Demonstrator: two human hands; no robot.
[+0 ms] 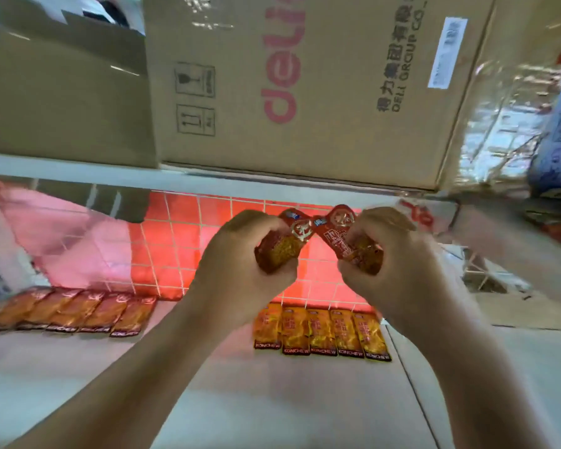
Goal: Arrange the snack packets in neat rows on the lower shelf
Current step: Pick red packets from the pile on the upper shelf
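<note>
My left hand [240, 254] grips a red-and-orange snack packet [285, 244], held up above the lower shelf [272, 400]. Beside it, my right hand [392, 257] grips a second red packet [337, 234], and the two packets' tops nearly touch. On the white lower shelf lie two neat rows of orange packets: one row [72, 311] at the left and another row [324, 332] under my hands, each with several packets side by side.
A large cardboard box [305, 92] printed "deli" stands on the upper shelf [62, 166], with another box [62, 92] to its left. Red wire grid [182, 241] backs the lower shelf. Plastic-wrapped goods [512, 92] sit at the right.
</note>
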